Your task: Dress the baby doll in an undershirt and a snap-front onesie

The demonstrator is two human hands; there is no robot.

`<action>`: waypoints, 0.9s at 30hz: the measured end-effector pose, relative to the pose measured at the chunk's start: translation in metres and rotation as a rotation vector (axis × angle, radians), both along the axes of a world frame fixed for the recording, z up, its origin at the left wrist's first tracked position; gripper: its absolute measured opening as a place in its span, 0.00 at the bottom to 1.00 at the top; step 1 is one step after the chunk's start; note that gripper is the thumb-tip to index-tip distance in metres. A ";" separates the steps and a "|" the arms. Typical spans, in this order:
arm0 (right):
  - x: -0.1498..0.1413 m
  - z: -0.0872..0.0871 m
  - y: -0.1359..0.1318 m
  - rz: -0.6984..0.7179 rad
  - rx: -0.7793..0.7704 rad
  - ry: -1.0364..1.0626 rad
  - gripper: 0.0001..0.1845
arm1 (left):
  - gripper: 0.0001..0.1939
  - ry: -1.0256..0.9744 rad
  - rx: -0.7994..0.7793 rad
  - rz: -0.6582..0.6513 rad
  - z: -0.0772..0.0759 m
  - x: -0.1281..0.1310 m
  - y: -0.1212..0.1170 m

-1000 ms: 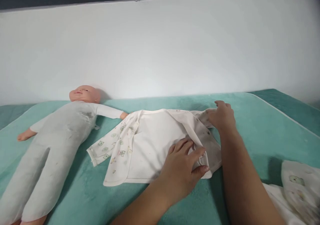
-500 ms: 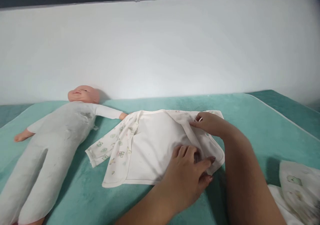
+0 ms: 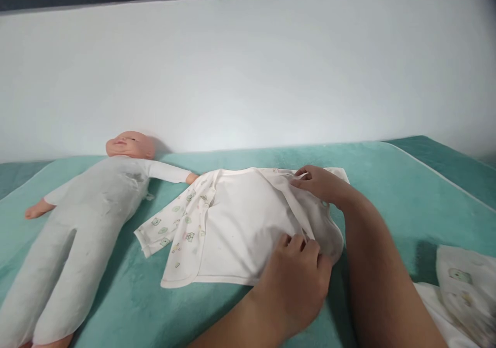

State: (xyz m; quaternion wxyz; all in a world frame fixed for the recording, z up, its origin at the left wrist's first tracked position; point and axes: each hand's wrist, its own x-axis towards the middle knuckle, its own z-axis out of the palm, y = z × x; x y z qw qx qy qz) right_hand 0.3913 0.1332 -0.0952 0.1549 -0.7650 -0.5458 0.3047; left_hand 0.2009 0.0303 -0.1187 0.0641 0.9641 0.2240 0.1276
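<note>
A white baby shirt (image 3: 240, 219) with small animal prints lies spread open, its plain inside facing up. Its left-hand front panel is folded outward beside the printed sleeve. My left hand (image 3: 296, 281) is closed at the lower edge of the right-hand front panel, fingers curled into the cloth; the thumb is mostly hidden. Higher up, near the shoulder, my right hand (image 3: 323, 185) pinches the same panel's edge. A baby doll (image 3: 96, 198) in a white body covering lies on its back at the left, one hand touching the shirt's shoulder.
Everything rests on a teal plush cover (image 3: 387, 193) with a pale seam line. More white printed clothing (image 3: 461, 286) lies folded at the lower right. Behind stands a white wall (image 3: 248, 79) with a dark band along its top.
My left hand has curled its fingers and turned over, closing on the panel's lower edge. My right hand has shifted slightly left and up, with the panel drawn inward.
</note>
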 end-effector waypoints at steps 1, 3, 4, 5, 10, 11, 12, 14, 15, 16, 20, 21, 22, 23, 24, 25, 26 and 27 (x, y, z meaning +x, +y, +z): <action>-0.001 -0.001 0.001 -0.001 0.008 0.013 0.25 | 0.06 -0.050 -0.045 0.015 -0.001 0.001 0.000; -0.002 -0.001 0.002 0.004 0.039 0.010 0.24 | 0.04 -0.163 -0.176 0.060 -0.001 0.004 0.001; -0.003 0.000 0.002 0.002 0.071 -0.004 0.23 | 0.03 -0.214 -0.250 0.080 -0.001 0.006 0.001; -0.002 0.002 0.002 -0.009 0.113 -0.018 0.21 | 0.02 -0.255 -0.321 0.095 -0.002 0.007 0.001; 0.002 0.003 0.003 -0.096 0.221 -0.055 0.19 | 0.03 -0.275 -0.413 0.141 -0.006 0.007 0.002; 0.002 0.001 0.003 -0.077 0.195 -0.079 0.19 | 0.02 -0.253 -0.382 0.129 -0.008 0.007 0.002; 0.003 -0.001 0.004 -0.045 0.160 -0.108 0.20 | 0.02 -0.229 -0.345 0.104 -0.010 0.006 0.002; 0.002 -0.005 0.004 0.026 0.098 -0.147 0.21 | 0.07 -0.188 -0.275 0.033 -0.013 0.005 0.002; 0.001 -0.006 0.004 0.051 0.078 -0.153 0.22 | 0.09 -0.169 -0.251 0.000 -0.014 0.005 0.002; 0.000 -0.007 0.004 0.062 0.064 -0.156 0.22 | 0.10 -0.154 -0.231 -0.021 -0.014 0.004 0.002; -0.003 0.002 -0.001 0.069 0.012 -0.173 0.24 | 0.10 -0.153 -0.174 -0.043 -0.007 0.002 0.004; -0.003 0.005 -0.004 0.078 0.001 -0.177 0.26 | 0.11 -0.148 -0.161 -0.047 -0.005 0.001 0.005; -0.002 0.009 -0.006 0.088 -0.008 -0.180 0.27 | 0.12 -0.135 -0.149 -0.059 -0.004 0.000 0.005; -0.001 0.013 -0.009 0.097 -0.015 -0.183 0.28 | 0.13 -0.115 -0.139 -0.073 -0.002 0.000 0.006; 0.000 0.016 -0.011 0.100 -0.020 -0.187 0.29 | 0.12 -0.096 -0.130 -0.087 -0.002 -0.001 0.006; 0.002 0.019 -0.014 0.096 -0.027 -0.195 0.30 | 0.11 -0.083 -0.124 -0.102 -0.002 -0.001 0.006; 0.004 0.022 -0.017 0.087 -0.035 -0.203 0.30 | 0.11 -0.080 -0.119 -0.111 -0.002 -0.002 0.006; 0.005 0.025 -0.019 0.074 -0.042 -0.210 0.30 | 0.11 -0.083 -0.118 -0.115 -0.002 -0.002 0.006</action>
